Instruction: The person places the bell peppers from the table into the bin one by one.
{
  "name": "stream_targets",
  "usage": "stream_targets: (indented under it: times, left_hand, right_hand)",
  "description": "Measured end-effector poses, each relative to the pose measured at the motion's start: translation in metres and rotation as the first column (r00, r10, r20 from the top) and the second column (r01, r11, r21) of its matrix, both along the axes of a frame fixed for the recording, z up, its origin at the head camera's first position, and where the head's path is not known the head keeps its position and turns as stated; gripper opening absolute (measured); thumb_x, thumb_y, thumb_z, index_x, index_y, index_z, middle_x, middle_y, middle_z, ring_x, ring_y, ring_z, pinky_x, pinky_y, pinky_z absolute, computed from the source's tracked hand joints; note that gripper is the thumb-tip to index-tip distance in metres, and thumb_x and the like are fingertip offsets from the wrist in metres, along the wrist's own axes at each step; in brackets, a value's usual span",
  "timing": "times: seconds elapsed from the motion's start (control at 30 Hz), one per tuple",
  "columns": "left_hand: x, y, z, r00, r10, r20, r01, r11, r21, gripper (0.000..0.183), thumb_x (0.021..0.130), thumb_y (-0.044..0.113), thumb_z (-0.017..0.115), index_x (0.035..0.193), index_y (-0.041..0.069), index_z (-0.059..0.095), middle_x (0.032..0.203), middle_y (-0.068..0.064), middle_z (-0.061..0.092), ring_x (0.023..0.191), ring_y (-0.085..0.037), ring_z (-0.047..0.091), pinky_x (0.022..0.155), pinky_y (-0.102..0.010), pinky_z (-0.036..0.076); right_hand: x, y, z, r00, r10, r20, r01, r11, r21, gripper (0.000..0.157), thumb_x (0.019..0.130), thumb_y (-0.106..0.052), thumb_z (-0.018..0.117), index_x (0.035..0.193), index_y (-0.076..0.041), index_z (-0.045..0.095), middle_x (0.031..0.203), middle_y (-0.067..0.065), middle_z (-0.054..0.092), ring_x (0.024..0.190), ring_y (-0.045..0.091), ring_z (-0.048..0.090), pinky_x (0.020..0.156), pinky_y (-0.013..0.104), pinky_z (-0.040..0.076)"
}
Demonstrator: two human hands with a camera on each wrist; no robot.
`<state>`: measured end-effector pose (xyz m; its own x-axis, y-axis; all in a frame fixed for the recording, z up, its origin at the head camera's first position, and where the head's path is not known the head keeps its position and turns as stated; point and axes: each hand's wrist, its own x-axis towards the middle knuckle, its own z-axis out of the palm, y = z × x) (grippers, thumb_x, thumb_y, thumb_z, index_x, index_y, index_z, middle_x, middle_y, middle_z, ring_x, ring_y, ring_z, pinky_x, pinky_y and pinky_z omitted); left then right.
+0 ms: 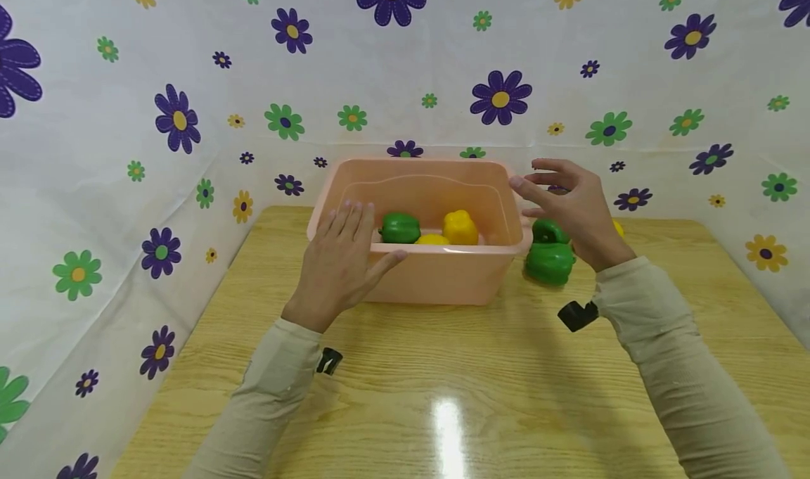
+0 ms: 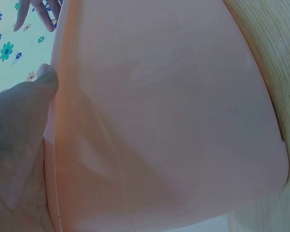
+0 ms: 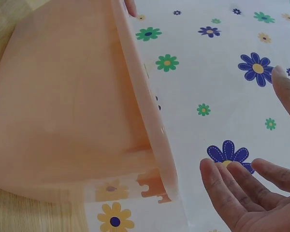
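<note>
A peach plastic bin (image 1: pixel 436 275) stands on the table near the back wall. Inside it lie a green bell pepper (image 1: pixel 400 228), a yellow bell pepper (image 1: pixel 460 227) and another yellow piece (image 1: pixel 433 240) partly hidden by the front rim. My left hand (image 1: pixel 338 261) lies over the bin's front left rim with straight fingers, its thumb along the rim in the left wrist view. Beside the right rim my right hand (image 1: pixel 569 208) is raised, fingers spread and relaxed, holding nothing. In the right wrist view its fingers (image 3: pixel 215 186) are apart from the bin.
Right of the bin, green bell peppers (image 1: pixel 549 262) sit on the wooden table (image 1: pixel 405 366), partly behind my right hand. A yellow item (image 1: pixel 618 228) shows past that wrist. A white flowered cloth (image 1: pixel 418 57) encloses the back and sides.
</note>
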<state>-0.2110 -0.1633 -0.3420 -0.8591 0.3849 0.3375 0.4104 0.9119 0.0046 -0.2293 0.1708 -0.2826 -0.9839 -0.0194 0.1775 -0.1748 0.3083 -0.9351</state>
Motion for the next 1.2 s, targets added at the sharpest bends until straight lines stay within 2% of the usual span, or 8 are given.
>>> stream_targets:
  times: [0.3, 0.67, 0.9, 1.2]
  left_hand:
    - [-0.001, 0.000, -0.001, 1.000, 0.001, -0.007, -0.001, 1.000, -0.004, 0.094, 0.098, 0.068, 0.045, 0.157, -0.004, 0.029, 0.160, -0.022, 0.033, 0.150, -0.038, 0.026, 0.124, -0.049, 0.015]
    - [-0.001, 0.000, 0.000, 1.000, 0.001, -0.005, -0.001, 1.000, -0.013, 0.095, 0.098, 0.069, 0.044, 0.156, -0.005, 0.030, 0.161, -0.022, 0.031, 0.150, -0.037, 0.026, 0.125, -0.049, 0.015]
    - [0.000, 0.000, 0.001, 1.000, 0.008, 0.003, -0.008, 1.000, -0.013, 0.095, 0.098, 0.069, 0.044, 0.157, -0.004, 0.029, 0.161, -0.022, 0.031, 0.151, -0.037, 0.026, 0.125, -0.049, 0.015]
    - [-0.001, -0.001, 0.001, 1.000, 0.003, 0.004, -0.003, 1.000, -0.011, 0.095, 0.098, 0.069, 0.044, 0.157, -0.004, 0.029, 0.161, -0.022, 0.031, 0.151, -0.037, 0.026, 0.125, -0.049, 0.014]
  right_hand:
    - [0.000, 0.011, -0.001, 1.000, -0.029, 0.004, 0.029, 0.999, 0.046, 0.079, 0.090, -0.051, 0.074, 0.150, -0.008, 0.046, 0.139, 0.015, 0.056, 0.126, 0.031, 0.056, 0.086, 0.029, 0.058]
    - [0.004, 0.026, 0.003, 0.997, -0.069, 0.015, 0.067, 0.988, 0.139, 0.083, 0.090, -0.055, 0.071, 0.153, -0.010, 0.042, 0.146, 0.016, 0.052, 0.131, 0.036, 0.053, 0.103, 0.048, 0.050]
    - [0.003, 0.035, 0.002, 0.996, -0.073, 0.043, 0.066, 0.987, 0.148, 0.086, 0.090, -0.056, 0.071, 0.155, -0.009, 0.039, 0.149, 0.018, 0.049, 0.133, 0.038, 0.050, 0.106, 0.051, 0.047]
    - [0.000, 0.046, -0.010, 0.991, -0.119, 0.055, 0.107, 0.977, 0.184, 0.091, 0.088, -0.059, 0.071, 0.154, -0.006, 0.039, 0.150, 0.021, 0.047, 0.133, 0.041, 0.047, 0.107, 0.056, 0.045]
